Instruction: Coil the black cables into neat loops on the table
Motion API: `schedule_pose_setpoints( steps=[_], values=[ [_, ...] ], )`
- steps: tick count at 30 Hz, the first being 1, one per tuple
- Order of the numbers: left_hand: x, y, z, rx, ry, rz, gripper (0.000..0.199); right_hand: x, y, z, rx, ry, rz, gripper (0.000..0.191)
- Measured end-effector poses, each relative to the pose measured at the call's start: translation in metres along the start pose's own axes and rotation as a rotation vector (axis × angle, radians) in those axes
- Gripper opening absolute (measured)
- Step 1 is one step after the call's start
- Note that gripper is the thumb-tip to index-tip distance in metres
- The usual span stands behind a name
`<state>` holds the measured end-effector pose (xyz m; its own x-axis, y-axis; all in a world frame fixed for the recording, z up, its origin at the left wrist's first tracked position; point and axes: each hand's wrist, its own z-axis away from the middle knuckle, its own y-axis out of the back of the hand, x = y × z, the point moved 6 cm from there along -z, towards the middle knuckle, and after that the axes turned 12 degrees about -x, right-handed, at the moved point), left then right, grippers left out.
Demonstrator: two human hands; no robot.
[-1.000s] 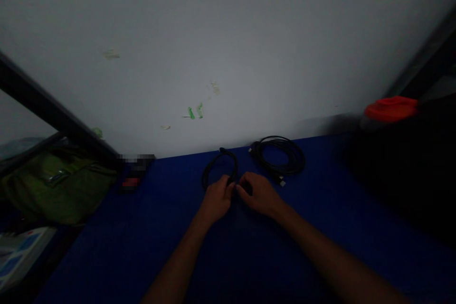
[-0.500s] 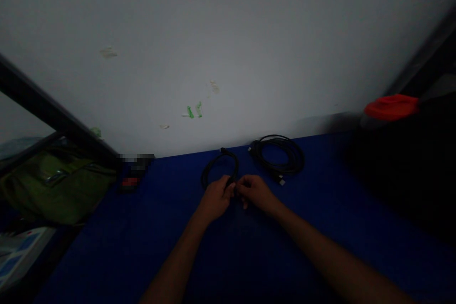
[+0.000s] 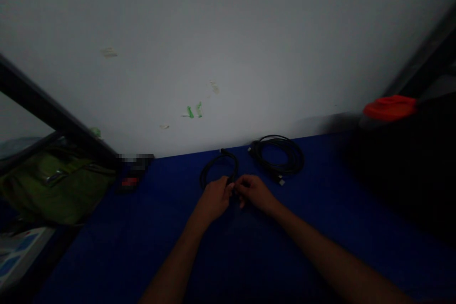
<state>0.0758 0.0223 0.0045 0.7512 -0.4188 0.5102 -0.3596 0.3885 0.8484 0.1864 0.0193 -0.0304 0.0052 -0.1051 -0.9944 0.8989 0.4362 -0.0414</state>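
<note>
A thin black cable (image 3: pixel 219 161) lies in a loose loop on the dark blue table top (image 3: pixel 135 256), and its lower part runs into my hands. My left hand (image 3: pixel 213 199) and my right hand (image 3: pixel 254 193) meet at the bottom of the loop, their fingers pinching the cable. The pinched part is hidden by my fingers. To the right of the loop, a second black cable (image 3: pixel 280 156) lies in a tight coil, with a metal-tipped plug (image 3: pixel 281 181) at its near side. Neither hand touches that coil.
A white wall with green and pale marks rises behind the table. At left are a dark metal bar, a green bag (image 3: pixel 57 187) and a blurred dark object with red (image 3: pixel 132 173). A red item (image 3: pixel 390 108) sits on a dark mass at right.
My right hand has shifted slightly left toward my left hand, and the cable loop has moved slightly with them. The coil on the right stays in place.
</note>
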Motion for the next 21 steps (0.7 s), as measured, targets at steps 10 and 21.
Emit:
schedule_pose_setpoints(
  steps=[10,21],
  values=[
    [0.004,-0.007,0.0,-0.074,-0.038,-0.013,0.02,0.003,0.013,-0.003,0.098,-0.06,0.101,0.039],
    [0.0,-0.013,-0.003,-0.193,-0.156,0.573,0.033,-0.001,0.008,-0.002,0.069,-0.004,-0.114,0.034]
  ],
)
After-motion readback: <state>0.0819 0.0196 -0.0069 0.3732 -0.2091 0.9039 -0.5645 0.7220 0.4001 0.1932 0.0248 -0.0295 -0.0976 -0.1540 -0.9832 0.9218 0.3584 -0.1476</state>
